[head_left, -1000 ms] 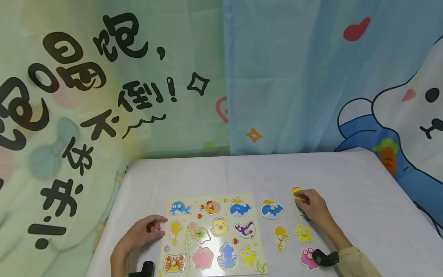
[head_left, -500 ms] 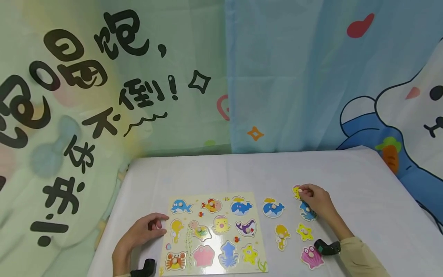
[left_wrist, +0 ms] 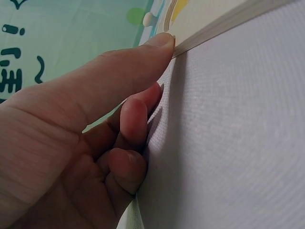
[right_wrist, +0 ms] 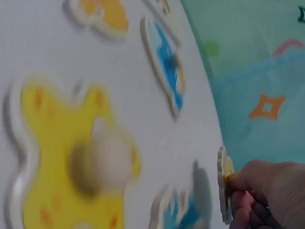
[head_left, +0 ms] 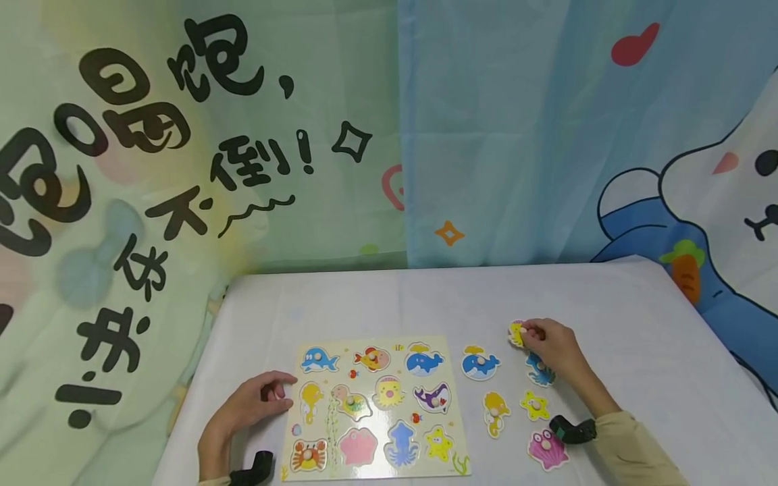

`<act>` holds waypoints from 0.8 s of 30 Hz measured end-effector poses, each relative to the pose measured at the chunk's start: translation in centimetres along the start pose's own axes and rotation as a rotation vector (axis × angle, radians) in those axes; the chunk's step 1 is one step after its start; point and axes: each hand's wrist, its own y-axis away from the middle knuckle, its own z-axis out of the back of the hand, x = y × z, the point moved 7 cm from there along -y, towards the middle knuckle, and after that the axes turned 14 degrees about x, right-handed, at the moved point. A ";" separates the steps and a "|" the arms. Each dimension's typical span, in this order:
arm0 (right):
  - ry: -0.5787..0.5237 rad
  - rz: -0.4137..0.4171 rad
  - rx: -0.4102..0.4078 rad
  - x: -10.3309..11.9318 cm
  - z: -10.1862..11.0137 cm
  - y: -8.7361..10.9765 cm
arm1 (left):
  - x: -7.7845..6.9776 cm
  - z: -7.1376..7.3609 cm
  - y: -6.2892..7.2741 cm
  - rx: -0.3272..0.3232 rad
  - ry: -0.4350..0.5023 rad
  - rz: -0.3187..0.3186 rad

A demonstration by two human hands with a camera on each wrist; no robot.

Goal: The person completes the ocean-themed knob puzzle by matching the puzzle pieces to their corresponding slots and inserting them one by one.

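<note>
My right hand (head_left: 554, 345) pinches a yellow puzzle piece (head_left: 515, 333), its front partly covered by the fingers. The right wrist view shows that piece tilted edge-on, raised off the tabletop with a shadow beside it. Just below the hand lies a blue puzzle piece (head_left: 539, 370), partly covered. At the left edge of the wooden puzzle board (head_left: 322, 426), the thumb and index finger of my left hand (head_left: 254, 403) touch the rim. The left wrist view has the thumb (left_wrist: 143, 57) against the board's edge and the other fingers loosely curled.
Right of the board lie a blue whale piece (head_left: 480, 364), a yellow seahorse piece (head_left: 495, 414), a yellow starfish piece (head_left: 535, 406) and a pink shell piece (head_left: 548, 451). Knobbed pieces such as the crab (head_left: 308, 456) sit in the board. A printed curtain (head_left: 516, 135) hangs behind.
My right hand has taken the yellow piece up from the tabletop and shifted slightly away from me, uncovering more of the blue piece. My left hand stays at the board's edge.
</note>
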 end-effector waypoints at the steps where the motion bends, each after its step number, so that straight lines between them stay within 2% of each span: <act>1: 0.007 0.016 -0.006 0.8 0.0 0.1 | 0.0 0.0 0.0 -0.002 0.000 0.002; 7: 0.005 0.146 -0.022 7.0 -1.6 1.6 | 0.0 0.0 -0.1 -0.004 0.002 0.017; 10: -0.024 0.206 0.010 10.0 -3.5 2.2 | 0.1 -0.1 -0.1 -0.003 0.004 0.020; 16: -0.082 0.273 0.118 15.2 -8.0 3.6 | -0.1 -0.5 -0.4 0.008 -0.004 0.001; 21: -0.048 0.390 0.169 18.9 -11.3 4.0 | -0.1 -0.5 -0.4 0.014 0.012 -0.010; 24: -0.027 0.444 0.179 20.4 -12.7 3.9 | -0.1 -0.3 -0.2 0.008 0.031 -0.008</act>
